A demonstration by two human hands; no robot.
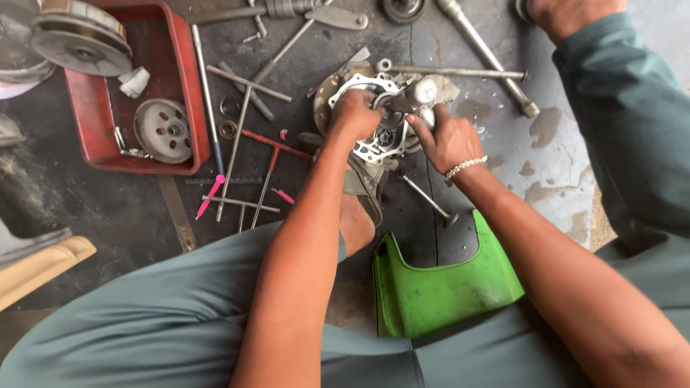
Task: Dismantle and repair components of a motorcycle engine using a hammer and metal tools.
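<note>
A grey metal engine casing (pixel 374 136) sits on the stained concrete floor (pixel 503 144), just ahead of the person's sandalled foot (pixel 359 208). The left hand (pixel 353 115) is closed over the casing's left rim. The right hand (pixel 444 138) grips a silvery cylindrical part (pixel 419 95) pressed against the casing's top. A loose engine valve (pixel 429 200) lies just beside the right wrist, a green plastic panel (pixel 438 287) nearer the knees. A red tray (pixel 183 93) holding round metal discs stands well to the left, with long tools (pixel 237 144) between.
</note>
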